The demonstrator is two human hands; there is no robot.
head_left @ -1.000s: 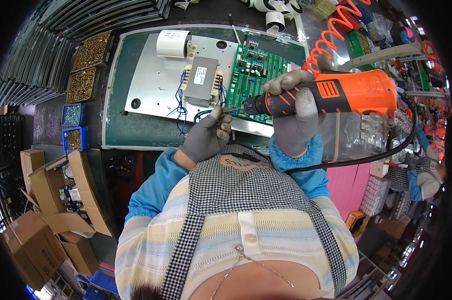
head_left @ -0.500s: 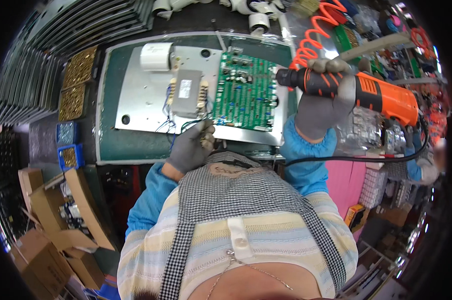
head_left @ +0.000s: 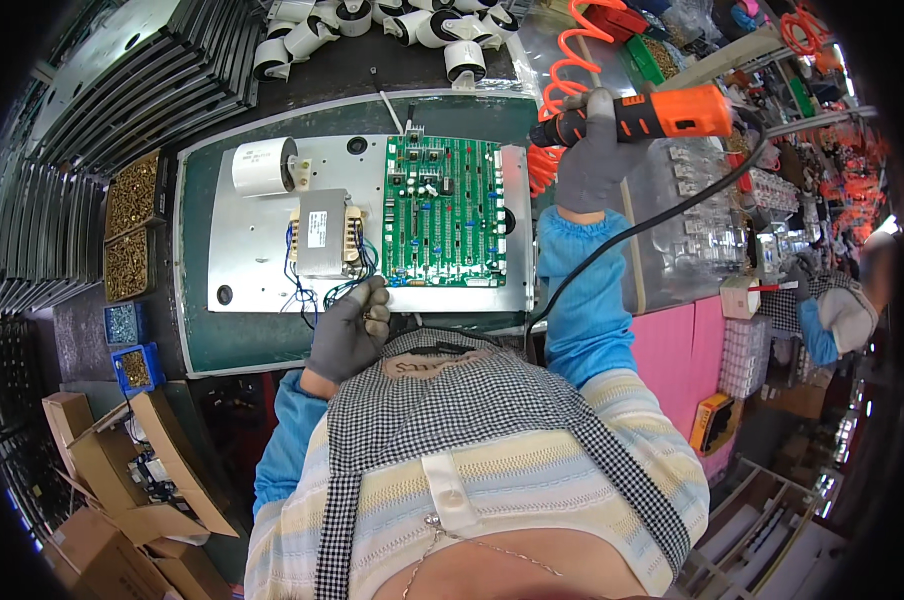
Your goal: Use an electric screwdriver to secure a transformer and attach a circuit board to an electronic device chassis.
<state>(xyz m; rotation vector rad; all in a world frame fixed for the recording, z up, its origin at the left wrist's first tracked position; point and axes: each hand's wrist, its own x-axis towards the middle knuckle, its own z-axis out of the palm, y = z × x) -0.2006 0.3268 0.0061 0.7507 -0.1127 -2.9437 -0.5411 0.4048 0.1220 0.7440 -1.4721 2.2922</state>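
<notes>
The orange and black power screwdriver (head_left: 642,118) lies level above the right edge of the metal plate (head_left: 262,260), beside the green circuit board (head_left: 442,215). The right hand (head_left: 597,150) holds it in a closed grip. The left hand (head_left: 350,335), fingers curled, touches the plate's near edge.

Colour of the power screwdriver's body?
Orange, with a black front grip, on the power screwdriver; head view.

Gloved right hand (head_left: 594,160) gripping orange driver (head_left: 642,118) far right, gloved left hand (head_left: 350,332) touching wires (head_left: 324,290) near transformer (head_left: 322,232), green board (head_left: 442,212) on metal plate (head_left: 247,240)
</notes>
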